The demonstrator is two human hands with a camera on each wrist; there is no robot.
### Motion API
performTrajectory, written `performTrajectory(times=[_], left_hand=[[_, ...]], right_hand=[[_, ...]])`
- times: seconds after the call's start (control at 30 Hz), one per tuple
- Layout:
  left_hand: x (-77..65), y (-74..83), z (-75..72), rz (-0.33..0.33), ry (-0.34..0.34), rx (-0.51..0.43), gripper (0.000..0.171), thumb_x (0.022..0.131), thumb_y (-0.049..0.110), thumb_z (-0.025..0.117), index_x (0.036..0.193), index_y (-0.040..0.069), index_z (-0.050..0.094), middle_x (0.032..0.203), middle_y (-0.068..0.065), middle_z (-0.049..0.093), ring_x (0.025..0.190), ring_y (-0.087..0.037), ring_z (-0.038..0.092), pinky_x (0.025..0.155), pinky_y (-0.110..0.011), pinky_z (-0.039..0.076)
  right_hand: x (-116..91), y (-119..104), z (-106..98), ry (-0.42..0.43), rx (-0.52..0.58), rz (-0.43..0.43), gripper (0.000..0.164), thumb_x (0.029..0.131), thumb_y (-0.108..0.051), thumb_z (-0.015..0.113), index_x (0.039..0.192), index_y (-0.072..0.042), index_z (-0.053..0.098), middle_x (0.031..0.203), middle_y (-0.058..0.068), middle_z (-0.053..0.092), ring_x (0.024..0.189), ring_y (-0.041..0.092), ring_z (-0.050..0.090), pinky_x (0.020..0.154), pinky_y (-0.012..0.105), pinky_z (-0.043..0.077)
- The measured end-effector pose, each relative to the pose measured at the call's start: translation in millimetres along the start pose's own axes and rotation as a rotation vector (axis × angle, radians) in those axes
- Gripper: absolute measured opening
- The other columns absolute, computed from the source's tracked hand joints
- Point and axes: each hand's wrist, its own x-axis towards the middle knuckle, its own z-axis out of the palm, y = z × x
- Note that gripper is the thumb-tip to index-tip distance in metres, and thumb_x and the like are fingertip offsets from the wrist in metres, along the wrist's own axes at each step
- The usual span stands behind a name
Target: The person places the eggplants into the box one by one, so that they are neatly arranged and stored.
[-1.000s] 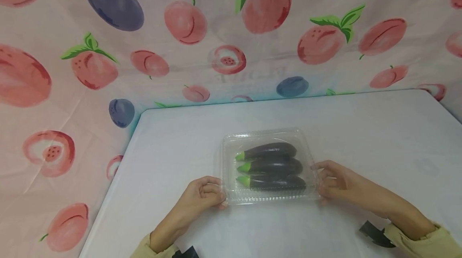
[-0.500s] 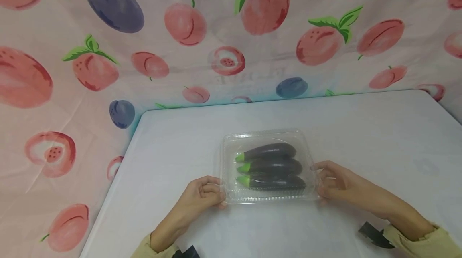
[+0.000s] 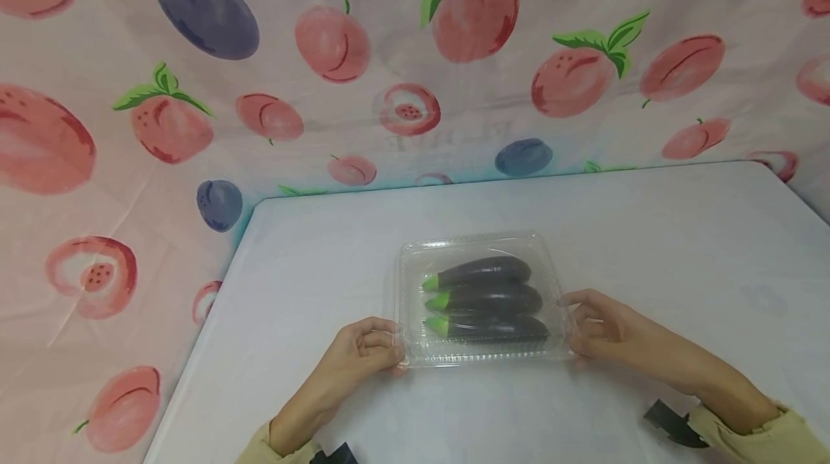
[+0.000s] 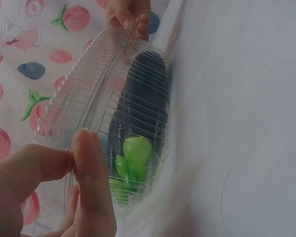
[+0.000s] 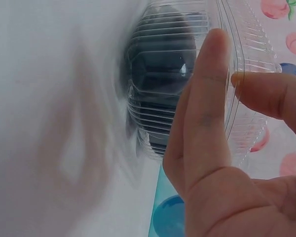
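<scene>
A clear plastic clamshell box, lid down, sits on the white table with three dark eggplants inside, their green stem ends to the left. At its front left corner my left hand pinches the rim between thumb and fingers, which the left wrist view shows closely. My right hand grips the rim on the right side; in the right wrist view the thumb and fingers press the rim from both faces. Ribbed walls of the box show the eggplants through them.
The white table spreads around the box. Behind it and on the left hangs a pink cloth printed with peaches and plums. Dark straps sit at both wrists by the light sleeves.
</scene>
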Motion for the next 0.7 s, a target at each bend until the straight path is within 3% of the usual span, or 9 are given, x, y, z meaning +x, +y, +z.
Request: performTrajectory(times=[0.7], left_hand=[[2.3, 0.0, -0.1, 0.023, 0.014, -0.006, 0.048, 0.089, 0.008, 0.069, 0.128, -0.009, 0.047, 0.099, -0.011, 0.069, 0.078, -0.016, 0.071, 0.080, -0.029, 0.059]], right_hand=[[0.8, -0.5, 0.6, 0.005, 0.007, 0.016, 0.060, 0.103, -0.014, 0.054, 0.149, 0.002, 0.020, 0.130, 0.026, 0.052, 0.100, 0.031, 0.068, 0.083, 0.023, 0.052]])
